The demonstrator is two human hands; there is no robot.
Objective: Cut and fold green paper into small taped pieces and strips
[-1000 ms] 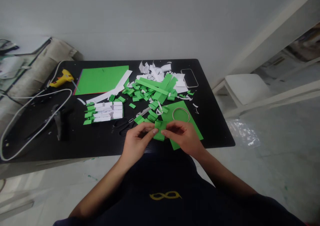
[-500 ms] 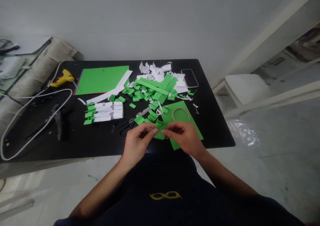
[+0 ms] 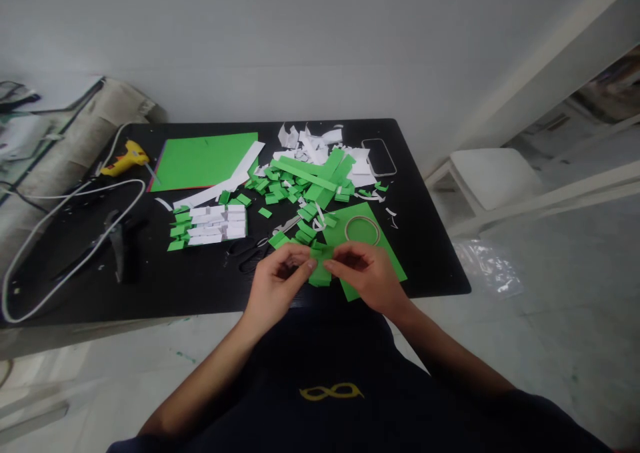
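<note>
**Both hands pinching a green paper piece at the near bench edge**

We are holding a small green piece (image 3: 320,271) between both hands, just above the near edge of the black bench (image 3: 200,286). Our left hand (image 3: 277,281) is closing its thumb and fingers on the piece's left side, and our right hand (image 3: 367,276) is pinching its right side, so both hands are curled nearly shut around it. The piece is hanging between the fingertips, in front of a green sheet (image 3: 385,253) that is lying flat under our right hand. Whether the piece is folded or stacked we cannot tell.

A tape ring (image 3: 363,228) is sitting on that sheet, just beyond our right hand. Scissors (image 3: 250,247) are lying just beyond our left hand, their blades pointing towards a scatter of green scraps (image 3: 295,189) in the middle of the bench. White scraps (image 3: 313,141) are piling up behind those, near the far edge. Left of the scissors, a row of white strips (image 3: 215,225) with green ends is lying in a neat block.

A big green sheet (image 3: 205,159) is resting at the far left, with a yellow glue gun (image 3: 123,157) beside it and a white cable (image 3: 65,239) looping over the left end of the bench. A phone (image 3: 379,156) is lying near the far right corner.
</note>
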